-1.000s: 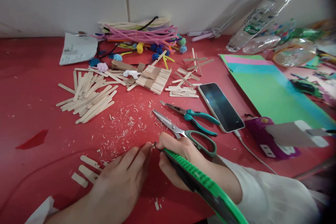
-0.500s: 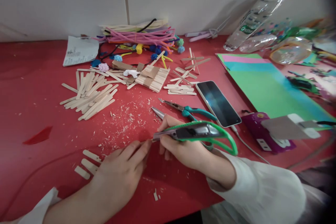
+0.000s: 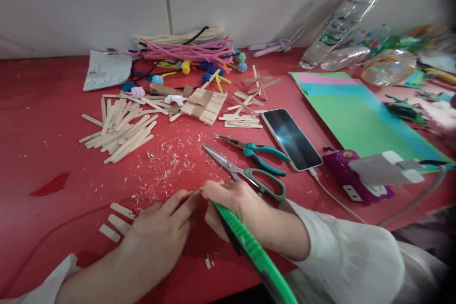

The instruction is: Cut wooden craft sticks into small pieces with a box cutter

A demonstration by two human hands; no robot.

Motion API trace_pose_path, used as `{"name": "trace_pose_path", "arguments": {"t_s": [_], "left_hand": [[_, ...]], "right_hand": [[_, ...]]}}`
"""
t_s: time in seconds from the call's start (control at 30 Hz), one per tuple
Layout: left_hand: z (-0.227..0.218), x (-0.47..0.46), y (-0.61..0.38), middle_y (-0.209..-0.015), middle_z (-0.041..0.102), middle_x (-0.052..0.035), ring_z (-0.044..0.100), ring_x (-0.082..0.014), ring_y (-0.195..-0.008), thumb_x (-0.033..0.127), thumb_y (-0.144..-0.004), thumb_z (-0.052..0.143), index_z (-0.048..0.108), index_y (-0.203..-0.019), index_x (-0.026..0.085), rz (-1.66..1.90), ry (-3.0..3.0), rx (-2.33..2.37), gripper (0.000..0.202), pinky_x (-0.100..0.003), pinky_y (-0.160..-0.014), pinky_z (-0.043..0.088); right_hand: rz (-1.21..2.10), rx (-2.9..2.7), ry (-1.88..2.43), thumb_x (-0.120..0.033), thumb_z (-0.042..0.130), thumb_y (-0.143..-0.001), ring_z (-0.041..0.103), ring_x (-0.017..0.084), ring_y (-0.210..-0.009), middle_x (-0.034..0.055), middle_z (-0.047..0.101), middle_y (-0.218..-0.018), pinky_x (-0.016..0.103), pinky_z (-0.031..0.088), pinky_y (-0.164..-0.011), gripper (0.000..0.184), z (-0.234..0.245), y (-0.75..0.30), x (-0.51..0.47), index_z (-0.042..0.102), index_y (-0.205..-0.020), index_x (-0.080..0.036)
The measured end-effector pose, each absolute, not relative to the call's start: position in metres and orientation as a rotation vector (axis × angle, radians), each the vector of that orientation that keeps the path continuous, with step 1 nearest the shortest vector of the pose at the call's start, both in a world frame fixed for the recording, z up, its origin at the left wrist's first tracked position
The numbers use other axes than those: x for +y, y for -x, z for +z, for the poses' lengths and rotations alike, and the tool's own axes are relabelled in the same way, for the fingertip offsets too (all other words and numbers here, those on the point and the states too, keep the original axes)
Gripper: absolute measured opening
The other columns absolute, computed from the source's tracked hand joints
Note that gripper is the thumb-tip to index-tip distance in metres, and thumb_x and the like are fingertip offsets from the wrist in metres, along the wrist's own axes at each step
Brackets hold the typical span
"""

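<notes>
While the right hand (image 3: 228,202) grips a green utility knife (image 3: 254,251), the left hand (image 3: 162,237) pinches a small wooden stick piece (image 3: 210,184) at its fingertips, just in front of the scissors (image 3: 245,175). Behind the scissors lie teal pliers (image 3: 254,152) and, to their right, a phone (image 3: 292,138). Far behind it, a clear bottle (image 3: 335,33) bears a green label, its lettering too blurred to read.

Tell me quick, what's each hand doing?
Left hand: fingers pressed down on a small wooden stick on the table.
Right hand: closed around the green utility knife.
</notes>
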State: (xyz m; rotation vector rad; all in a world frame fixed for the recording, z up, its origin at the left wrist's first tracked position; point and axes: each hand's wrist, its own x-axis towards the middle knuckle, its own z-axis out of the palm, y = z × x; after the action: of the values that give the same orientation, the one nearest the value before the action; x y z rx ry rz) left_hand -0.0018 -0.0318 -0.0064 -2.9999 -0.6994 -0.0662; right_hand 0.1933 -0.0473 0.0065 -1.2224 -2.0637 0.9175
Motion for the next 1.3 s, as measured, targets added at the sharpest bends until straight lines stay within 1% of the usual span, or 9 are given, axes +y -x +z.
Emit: {"name": "trace_pose_path", "arguments": {"t_s": [0.07, 0.13, 0.33, 0.43, 0.6, 0.73, 0.9, 1.1, 1.3], "left_hand": [[-0.004, -0.031, 0.000, -0.109, 0.067, -0.0026, 0.057, -0.0181, -0.101, 0.006, -0.081, 0.045, 0.067, -0.103, 0.021, -0.131, 3.018, -0.695, 0.034, -0.027, -0.080, 0.048], [-0.003, -0.028, 0.001, -0.112, 0.065, -0.0043, 0.058, -0.0191, -0.102, 0.003, -0.082, 0.040, 0.067, -0.102, 0.018, -0.212, 3.057, -0.707, 0.037, -0.029, -0.080, 0.050], [-0.003, -0.018, 0.005, -0.097, 0.067, -0.0058, 0.063, -0.0164, -0.088, 0.009, -0.089, 0.036, 0.066, -0.094, 0.018, -0.443, 3.156, -0.878, 0.032, -0.028, -0.077, 0.053], [-0.002, -0.017, 0.004, -0.088, 0.065, -0.0052, 0.063, -0.0156, -0.080, 0.012, -0.090, 0.036, 0.063, -0.085, 0.017, -0.565, 3.183, -0.914, 0.029, -0.026, -0.069, 0.054], [-0.003, -0.015, 0.002, -0.095, 0.065, -0.0085, 0.061, -0.0181, -0.088, 0.003, -0.085, 0.033, 0.062, -0.101, 0.014, -0.530, 3.110, -0.837, 0.035, -0.031, -0.076, 0.054], [-0.006, -0.011, 0.001, -0.097, 0.064, -0.0106, 0.060, -0.0226, -0.087, 0.010, -0.086, 0.039, 0.061, -0.103, 0.012, -0.479, 3.032, -0.844, 0.028, -0.038, -0.076, 0.054], [-0.004, -0.015, -0.001, -0.105, 0.062, -0.0136, 0.059, -0.0261, -0.092, 0.017, -0.085, 0.044, 0.059, -0.104, 0.011, -0.456, 3.002, -0.902, 0.025, -0.040, -0.077, 0.054], [-0.005, -0.020, 0.004, -0.132, 0.048, -0.0166, 0.044, -0.0332, -0.121, 0.031, -0.081, 0.055, 0.048, -0.125, 0.016, -0.305, 3.069, -0.757, 0.047, -0.046, -0.091, 0.046], [-0.008, -0.018, 0.007, -0.143, 0.038, -0.0145, 0.032, -0.0299, -0.132, 0.052, -0.076, 0.059, 0.036, -0.137, 0.013, -0.162, 3.093, -0.646, 0.076, -0.042, -0.103, 0.035]], "right_hand": [[0.966, -1.919, 1.355, -0.011, 0.051, -0.071, 0.039, 0.007, -0.040, -0.0096, 0.042, -0.050, 0.019, 0.030, -0.040, 0.019, 0.014, -0.192, -0.043, 0.037, -0.069, -0.023], [1.017, -1.729, 1.486, -0.009, 0.046, -0.073, 0.046, 0.008, -0.046, -0.0072, 0.049, -0.057, 0.020, 0.037, -0.046, 0.015, 0.018, -0.192, -0.041, 0.041, -0.073, -0.023], [1.267, -1.426, 1.414, -0.018, 0.044, -0.082, 0.050, 0.008, -0.044, -0.0078, 0.054, -0.056, 0.019, 0.040, -0.042, 0.004, 0.006, -0.196, -0.047, 0.044, -0.083, -0.022], [1.119, -1.492, 1.431, -0.019, 0.046, -0.082, 0.050, 0.009, -0.049, -0.0064, 0.053, -0.059, 0.021, 0.040, -0.047, 0.003, 0.013, -0.200, -0.046, 0.046, -0.081, -0.022], [0.902, -1.721, 1.496, -0.017, 0.047, -0.075, 0.045, 0.010, -0.052, -0.0048, 0.049, -0.062, 0.023, 0.036, -0.048, 0.005, 0.022, -0.203, -0.040, 0.048, -0.075, -0.022], [0.971, -1.729, 1.446, -0.012, 0.048, -0.073, 0.045, 0.009, -0.051, -0.0062, 0.050, -0.060, 0.022, 0.036, -0.049, 0.010, 0.012, -0.204, -0.042, 0.047, -0.074, -0.022], [1.099, -1.721, 1.329, -0.016, 0.050, -0.077, 0.046, 0.009, -0.052, -0.0058, 0.053, -0.062, 0.022, 0.037, -0.048, 0.006, 0.012, -0.206, -0.043, 0.051, -0.078, -0.022], [1.071, -1.655, 1.389, -0.026, 0.051, -0.083, 0.052, 0.010, -0.060, -0.0023, 0.057, -0.070, 0.023, 0.041, -0.055, 0.007, 0.016, -0.210, -0.039, 0.053, -0.083, -0.019], [1.066, -1.668, 1.430, -0.027, 0.052, -0.083, 0.056, 0.012, -0.066, -0.0009, 0.061, -0.077, 0.025, 0.043, -0.059, 0.010, 0.016, -0.212, -0.041, 0.055, -0.087, -0.020]]}}
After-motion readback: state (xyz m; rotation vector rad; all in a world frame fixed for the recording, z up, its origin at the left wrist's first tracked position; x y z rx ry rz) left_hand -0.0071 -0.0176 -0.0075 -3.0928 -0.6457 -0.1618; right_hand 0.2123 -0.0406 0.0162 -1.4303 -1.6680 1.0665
